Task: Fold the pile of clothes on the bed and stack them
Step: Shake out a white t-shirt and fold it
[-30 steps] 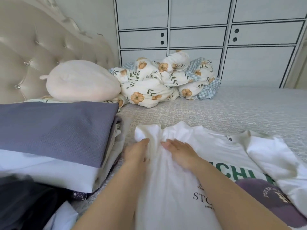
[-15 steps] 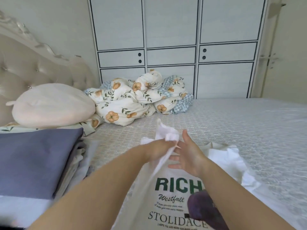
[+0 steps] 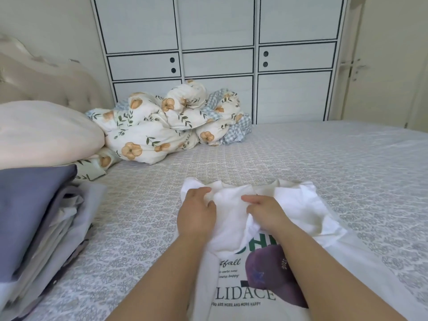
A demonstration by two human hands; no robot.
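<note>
**A:** Head view, then: where is the white T-shirt (image 3: pixel 234 218)?

**B:** It lies print-up on the bed (image 3: pixel 324 163), straight ahead of the person, its collar end toward the wardrobe (image 3: pixel 217 56). One sleeve or side panel is turned inward over the chest, covering part of the green lettering. A dark purple graphic and black text show on the near part of the shirt.

**A:** And the hands?

**B:** Both are on the shirt. The left hand (image 3: pixel 196 214) grips a bunch of fabric at the shirt's left edge, fingers curled round it. The right hand (image 3: pixel 266 210) pinches the folded-over white cloth near the middle of the shirt, fingers bent into the fabric.

**A:** What sits around the shirt?

**B:** To the shirt's left, well apart, a stack of folded clothes (image 3: pixel 34 216) rests on the bed, topped by a grey-blue piece. Beyond that stack is a pale pink pillow (image 3: pixel 44 133), against the tufted headboard (image 3: pixel 53 82). Farther from the shirt, near the wardrobe, a flower-printed quilt (image 3: pixel 166 126) is heaped, with a blue checked lining showing on its right side.

**A:** Anything right of the shirt?

**B:** Patterned bedcover, and a door (image 3: pixel 382 66) beyond it.
</note>
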